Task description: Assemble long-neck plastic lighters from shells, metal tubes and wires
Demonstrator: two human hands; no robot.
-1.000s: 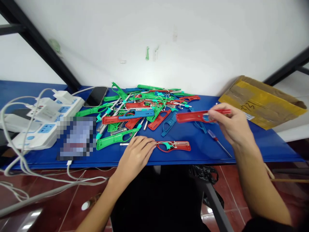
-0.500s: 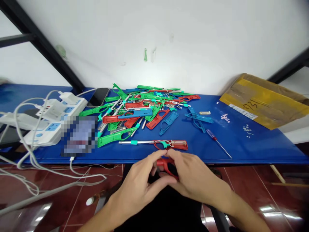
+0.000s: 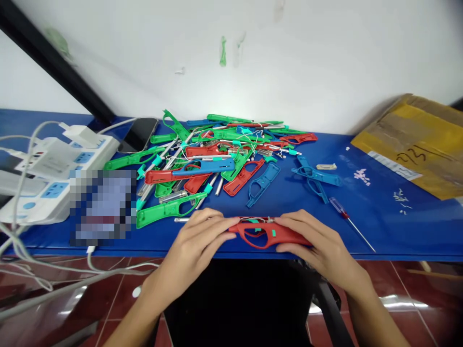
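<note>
My left hand (image 3: 202, 241) pinches the narrow end of a red lighter casing half (image 3: 289, 234) at the table's front edge. Around its wide end, my right hand (image 3: 318, 236) is closed with fingers on top and thumb below. The casing has a finger-ring opening and a small teal piece showing in its slot. Just behind it, partly hidden, lies an open lighter half with white wire and teal trigger; its metal tube (image 3: 181, 220) sticks out left of my left hand. Beyond my hands spreads a pile of red, green and blue lighter parts (image 3: 206, 167).
Right of the pile lie blue casing pieces (image 3: 316, 176), a screwdriver (image 3: 350, 224), pale pink bits (image 3: 360, 176) and small screws (image 3: 400, 197). A taped cardboard box (image 3: 415, 144) stands at right. At left are a power strip (image 3: 61, 193), cables, and two phones (image 3: 139, 135).
Both hands have risen from below the table edge onto it, bringing the red casing over the open lighter half. They have moved apart to its two ends. The camera view has shifted closer.
</note>
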